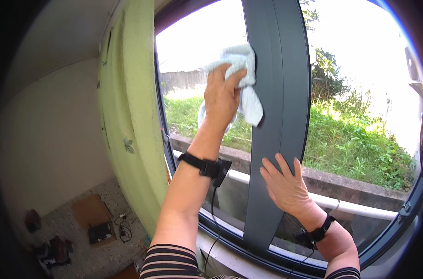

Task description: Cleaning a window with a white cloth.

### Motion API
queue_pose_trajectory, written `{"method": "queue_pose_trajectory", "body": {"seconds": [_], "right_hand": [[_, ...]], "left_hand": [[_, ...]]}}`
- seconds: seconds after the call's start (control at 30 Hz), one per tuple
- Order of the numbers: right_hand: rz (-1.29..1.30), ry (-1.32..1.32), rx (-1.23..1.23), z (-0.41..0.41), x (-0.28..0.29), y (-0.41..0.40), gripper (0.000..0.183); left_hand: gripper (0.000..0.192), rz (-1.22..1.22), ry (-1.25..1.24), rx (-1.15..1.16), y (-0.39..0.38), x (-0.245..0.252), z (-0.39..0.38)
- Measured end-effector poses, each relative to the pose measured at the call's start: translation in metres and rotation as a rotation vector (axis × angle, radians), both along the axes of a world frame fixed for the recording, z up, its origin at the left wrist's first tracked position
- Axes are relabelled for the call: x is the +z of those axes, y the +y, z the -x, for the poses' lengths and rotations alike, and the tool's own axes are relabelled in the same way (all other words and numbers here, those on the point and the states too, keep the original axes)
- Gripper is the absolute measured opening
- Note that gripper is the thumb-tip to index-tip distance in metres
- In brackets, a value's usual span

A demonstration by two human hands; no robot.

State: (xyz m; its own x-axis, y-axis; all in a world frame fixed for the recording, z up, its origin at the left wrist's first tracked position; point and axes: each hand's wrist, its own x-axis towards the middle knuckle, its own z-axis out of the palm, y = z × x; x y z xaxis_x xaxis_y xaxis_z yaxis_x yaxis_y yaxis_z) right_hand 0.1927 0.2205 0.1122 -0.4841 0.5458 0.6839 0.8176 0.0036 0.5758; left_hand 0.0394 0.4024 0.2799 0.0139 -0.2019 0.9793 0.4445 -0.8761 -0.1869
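My left hand (pixel 222 96) grips a pale blue-white cloth (pixel 240 59) and presses it near the upper glass, where the pane meets the grey window frame (pixel 267 104). One corner of the cloth hangs down over the frame's edge; more of it shows behind my wrist. Lower and to the right, my right hand (pixel 286 186) rests on the same grey upright with its fingers spread and holds nothing. Through the left windowpane (pixel 190 80) and the right windowpane (pixel 357 139) I see grass outside.
A green curtain (pixel 134 104) hangs left of the window. Black straps with trailing cables circle both my forearms. The white sill (pixel 228 258) runs below. On the floor at lower left are cardboard (pixel 91 211), a coiled black cable (pixel 125 230) and dark items. A white pipe (pixel 364 207) runs outside.
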Motion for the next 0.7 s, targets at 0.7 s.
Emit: {"method": "queue_pose_trajectory", "body": {"seconds": [0.7], "right_hand": [[-0.011, 0.017, 0.016, -0.001, -0.009, 0.005, 0.049]], "left_hand": [[0.048, -0.047, -0.07, -0.018, 0.02, 0.072, -0.023]]}}
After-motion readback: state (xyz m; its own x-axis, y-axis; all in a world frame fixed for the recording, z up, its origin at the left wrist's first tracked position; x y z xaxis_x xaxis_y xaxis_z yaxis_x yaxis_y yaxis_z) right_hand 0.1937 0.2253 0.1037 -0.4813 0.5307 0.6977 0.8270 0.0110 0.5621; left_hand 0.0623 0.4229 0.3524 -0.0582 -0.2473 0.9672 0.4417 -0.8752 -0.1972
